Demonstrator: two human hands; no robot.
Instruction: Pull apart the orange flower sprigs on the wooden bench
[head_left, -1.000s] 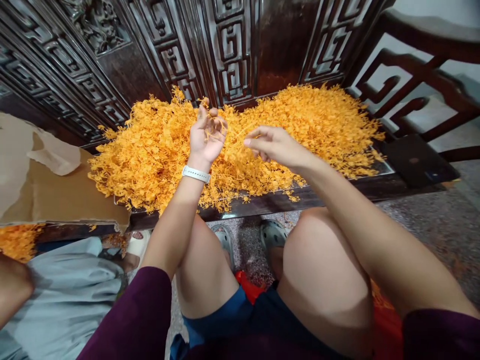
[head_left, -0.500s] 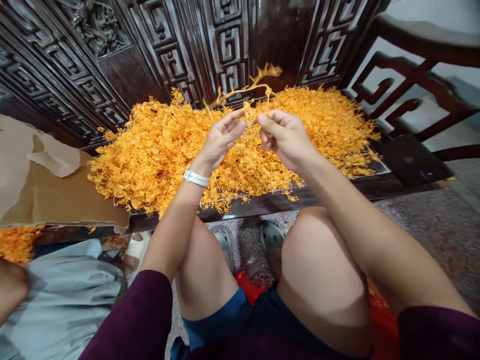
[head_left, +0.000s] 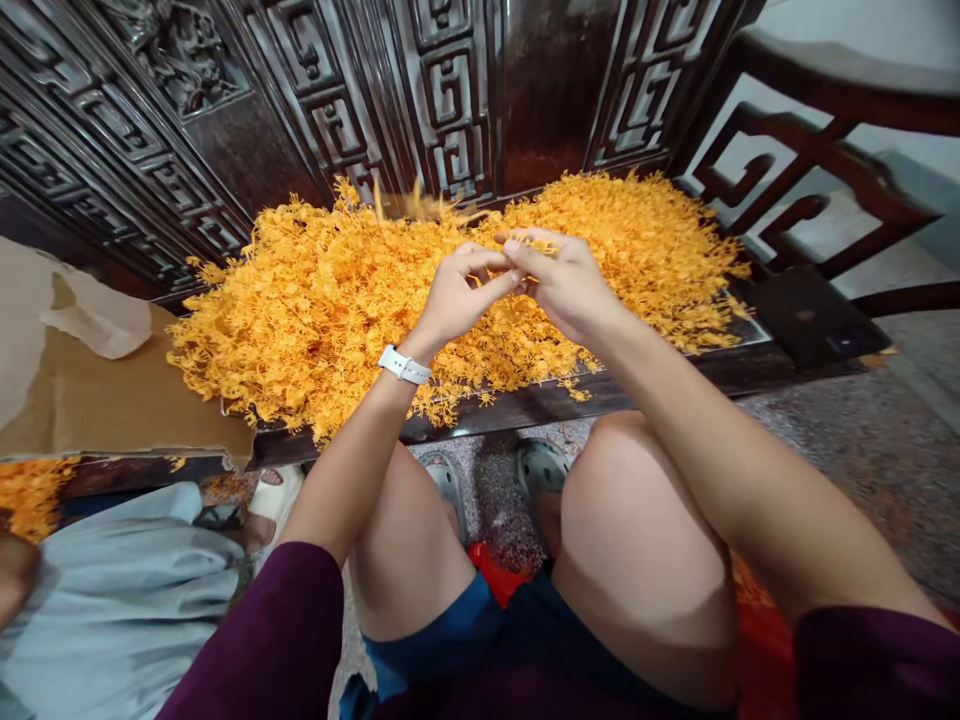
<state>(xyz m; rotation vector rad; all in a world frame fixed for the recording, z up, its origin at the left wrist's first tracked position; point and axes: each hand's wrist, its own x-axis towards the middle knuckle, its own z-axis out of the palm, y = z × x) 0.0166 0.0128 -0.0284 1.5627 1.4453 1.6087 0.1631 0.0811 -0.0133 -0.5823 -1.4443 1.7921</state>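
Note:
A large heap of small, spiky orange plastic flower-like pieces (head_left: 337, 300) lies on a dark wooden bench. Above it my left hand (head_left: 465, 290), with a white band on its wrist, is closed in a pinch. Its fingertips meet those of my right hand (head_left: 562, 280), which is closed too. A thin orange sprig (head_left: 435, 208), smeared by motion, extends to the left just behind my fingers. A little orange shows between the fingers of my right hand. What the left fingertips pinch is hidden.
The bench's carved backrest (head_left: 547, 100) rises behind the heap, and its armrest (head_left: 810, 170) stands at right. A dark tablet-like device (head_left: 817, 315) lies at the bench's right end. At left are torn cardboard (head_left: 135, 400) and another person's grey-blue clothing (head_left: 135, 570).
My hands have come together until the fingertips touch. The orange sprig, arched above my hands before, has swung lower and to the left and is blurred.

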